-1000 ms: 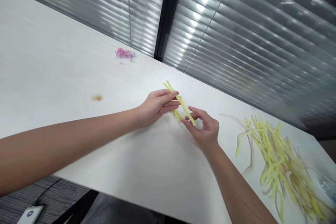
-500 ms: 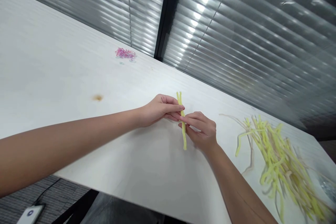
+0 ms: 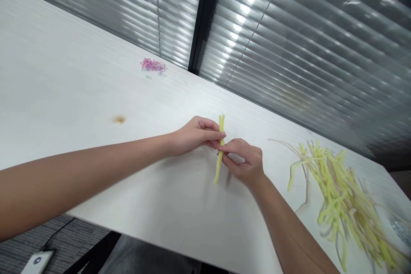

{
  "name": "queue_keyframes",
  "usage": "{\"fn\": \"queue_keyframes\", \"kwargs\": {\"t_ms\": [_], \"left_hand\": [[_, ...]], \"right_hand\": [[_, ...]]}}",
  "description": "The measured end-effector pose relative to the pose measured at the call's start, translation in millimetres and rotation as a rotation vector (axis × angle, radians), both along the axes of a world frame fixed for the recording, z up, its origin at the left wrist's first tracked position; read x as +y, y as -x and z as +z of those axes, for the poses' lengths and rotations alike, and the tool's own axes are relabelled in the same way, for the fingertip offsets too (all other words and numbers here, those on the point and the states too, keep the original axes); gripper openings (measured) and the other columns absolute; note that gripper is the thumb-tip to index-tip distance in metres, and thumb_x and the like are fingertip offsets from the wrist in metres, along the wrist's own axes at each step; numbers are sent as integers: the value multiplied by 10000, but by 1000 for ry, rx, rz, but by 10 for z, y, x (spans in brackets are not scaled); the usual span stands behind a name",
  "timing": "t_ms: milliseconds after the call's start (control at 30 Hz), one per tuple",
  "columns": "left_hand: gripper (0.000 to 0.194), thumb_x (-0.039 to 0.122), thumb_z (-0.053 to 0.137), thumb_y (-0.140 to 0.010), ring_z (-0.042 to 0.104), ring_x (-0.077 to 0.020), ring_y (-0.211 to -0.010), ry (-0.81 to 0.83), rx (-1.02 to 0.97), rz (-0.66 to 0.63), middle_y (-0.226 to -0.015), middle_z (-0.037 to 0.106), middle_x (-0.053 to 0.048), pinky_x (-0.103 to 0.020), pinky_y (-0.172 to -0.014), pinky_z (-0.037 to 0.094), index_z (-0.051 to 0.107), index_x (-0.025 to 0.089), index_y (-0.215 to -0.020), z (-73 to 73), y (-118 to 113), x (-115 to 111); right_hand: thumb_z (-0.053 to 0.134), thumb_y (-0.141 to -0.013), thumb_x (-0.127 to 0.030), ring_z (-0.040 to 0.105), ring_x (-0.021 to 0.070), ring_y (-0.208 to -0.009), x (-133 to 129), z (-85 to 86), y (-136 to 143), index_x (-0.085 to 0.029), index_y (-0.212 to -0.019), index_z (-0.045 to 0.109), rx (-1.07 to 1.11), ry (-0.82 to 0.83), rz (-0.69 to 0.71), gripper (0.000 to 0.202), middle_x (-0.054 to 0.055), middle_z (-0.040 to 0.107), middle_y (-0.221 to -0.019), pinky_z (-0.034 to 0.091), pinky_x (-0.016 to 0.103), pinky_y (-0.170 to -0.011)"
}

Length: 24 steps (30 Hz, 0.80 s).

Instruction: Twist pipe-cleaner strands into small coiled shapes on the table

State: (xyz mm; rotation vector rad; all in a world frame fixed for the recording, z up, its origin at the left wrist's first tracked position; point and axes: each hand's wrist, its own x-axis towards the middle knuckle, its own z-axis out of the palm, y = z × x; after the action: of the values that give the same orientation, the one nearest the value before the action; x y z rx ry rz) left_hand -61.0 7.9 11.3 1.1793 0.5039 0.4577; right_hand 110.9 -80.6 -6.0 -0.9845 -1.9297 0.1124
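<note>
Yellow pipe cleaners [image 3: 218, 169] are pinched between both hands above the white table. My left hand [image 3: 198, 135] closes thumb and fingers on their upper part, where two ends stick up side by side. Just below, my right hand [image 3: 244, 159] pinches the same pipe cleaners near their middle, its fingertips almost touching those of the left. The lower length hangs down, slanting slightly to the left. Fingers hide the part between the two grips.
A loose heap of yellow and beige pipe cleaners [image 3: 348, 205] lies at the right. Small pink and purple rubber bands [image 3: 153, 65] are piled near the table's back edge. Window blinds [image 3: 289, 43] rise behind the white table [image 3: 64, 90]. A white device [image 3: 37, 262] with a cable sits low at left.
The lower end of the yellow pipe cleaners has swung to the left, and the upper ends moved slightly right. Both hands keep their pinch in nearly the same place.
</note>
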Motion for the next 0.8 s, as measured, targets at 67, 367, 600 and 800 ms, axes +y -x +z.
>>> {"fn": "queue_keyframes", "kwargs": {"t_ms": [67,367,600,800], "left_hand": [[215,315,700,-754,650,-133,-714,-10,-3,3,-726,662,-59,-244,-725,530,652,105,-751,-5,0,-3],[229,311,684,-770,648,-165,-844,-28,-70,37,-878,672,-86,-317,-856,518,662,96,-845,-7,-3,-32],[239,195,685,-753,641,-184,-895,-143,-87,-38,-940,668,-108,-318,-820,508,621,110,-967,-2,31,-72],[303,295,750,-689,640,-193,-906,-290,-67,-5,-944,664,-97,-343,-871,508,627,116,-901,-8,21,-110]], "right_hand": [[627,-724,-48,627,125,-634,5,-5,9,-229,-915,669,16,1,-9,267,-5,685,-764,520,307,-638],[691,-736,-128,615,125,-658,10,43,11,-214,-820,717,242,212,-91,123,29,656,-763,511,274,-602],[723,-712,-148,602,133,-677,21,-3,-7,-216,-740,691,433,353,-127,80,17,649,-730,496,289,-641],[723,-718,-193,582,130,-641,29,0,-10,-196,-700,672,439,390,-152,55,21,632,-698,473,283,-607]]}}
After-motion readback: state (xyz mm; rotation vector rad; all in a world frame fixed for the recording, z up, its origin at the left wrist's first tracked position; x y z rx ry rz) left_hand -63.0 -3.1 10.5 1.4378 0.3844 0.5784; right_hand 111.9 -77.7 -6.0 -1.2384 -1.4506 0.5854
